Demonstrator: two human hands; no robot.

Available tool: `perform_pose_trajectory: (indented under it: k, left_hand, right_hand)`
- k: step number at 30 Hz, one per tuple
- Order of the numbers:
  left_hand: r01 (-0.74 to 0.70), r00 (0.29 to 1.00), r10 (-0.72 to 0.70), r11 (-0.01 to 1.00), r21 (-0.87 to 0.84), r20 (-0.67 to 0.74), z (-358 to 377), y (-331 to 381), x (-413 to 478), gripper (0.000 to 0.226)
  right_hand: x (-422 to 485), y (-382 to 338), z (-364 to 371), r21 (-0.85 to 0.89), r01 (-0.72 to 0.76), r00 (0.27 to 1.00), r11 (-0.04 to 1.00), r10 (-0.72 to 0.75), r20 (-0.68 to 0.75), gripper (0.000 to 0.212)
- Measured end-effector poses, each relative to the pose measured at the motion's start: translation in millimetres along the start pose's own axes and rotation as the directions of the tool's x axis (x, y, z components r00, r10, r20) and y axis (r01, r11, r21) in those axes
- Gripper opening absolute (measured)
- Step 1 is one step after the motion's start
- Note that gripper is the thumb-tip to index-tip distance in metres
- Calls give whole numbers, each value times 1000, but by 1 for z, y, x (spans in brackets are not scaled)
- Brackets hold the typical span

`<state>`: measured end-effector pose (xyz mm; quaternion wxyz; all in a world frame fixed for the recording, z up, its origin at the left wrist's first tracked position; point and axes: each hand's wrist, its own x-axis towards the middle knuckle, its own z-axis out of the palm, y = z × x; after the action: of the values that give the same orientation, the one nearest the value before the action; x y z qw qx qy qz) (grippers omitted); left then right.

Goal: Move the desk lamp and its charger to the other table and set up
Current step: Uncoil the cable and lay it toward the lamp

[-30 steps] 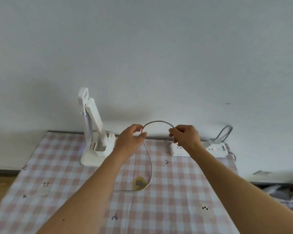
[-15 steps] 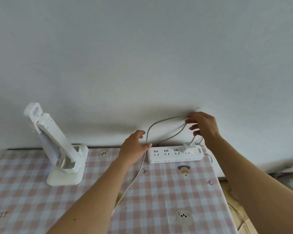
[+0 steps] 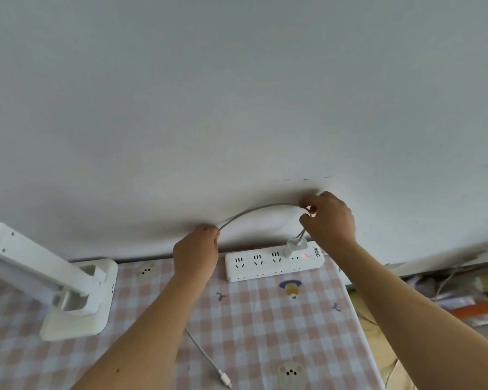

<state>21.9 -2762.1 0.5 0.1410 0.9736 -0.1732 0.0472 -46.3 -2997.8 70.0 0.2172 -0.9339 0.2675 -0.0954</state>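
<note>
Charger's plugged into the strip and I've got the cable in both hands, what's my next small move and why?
Probably bring the loose cable end over to the lamp. The charger already sits in the strip, both hands, left and right, hold the cable mid-length, and the connector lies unplugged on the tablecloth.

The scene is lit softly and evenly by diffuse daylight; no glare is seen. Soft, dark shadows are cast on the wall [image 3: 237,108] behind the left hand [image 3: 195,253] and the right hand [image 3: 329,218]. Strong wide-angle distortion is shown: the wall's base is bowed into a curve. The desk lamp [image 3: 54,280] at the left edge is stretched and slightly blurred. A small red glow is seen on the power strip [image 3: 273,263].
</note>
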Motion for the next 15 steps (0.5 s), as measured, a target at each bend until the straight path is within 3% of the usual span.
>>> perform_pose_trajectory:
  k: [3,5,7,9,13,15]
  left_hand:
    - [-40,998,35,996,78,59,4,-5,3,19]
    - [-41,997,33,993,110,76,5,-7,4,19]
    - [-40,996,31,992,119,81,6,-10,3,20]
    - [-59,995,45,986,155,93,6,-15,3,23]
    - [-153,975,101,951,270,195,4,-14,5,31]
    - [-195,966,127,932,307,226,3,-13,4,31]
  right_hand:
    - [0,-12,8,-98,126,990,987,-132,-55,25]
    - [1,-16,11,-326,183,982,928,-156,106,26]
    - [1,-19,12,-491,209,962,846,-87,259,24]
    - [2,-23,12,-513,216,958,831,-80,275,20]
    - [4,-39,23,-440,355,935,825,-302,188,12]
    - [1,-46,33,-464,409,912,786,-326,250,13]
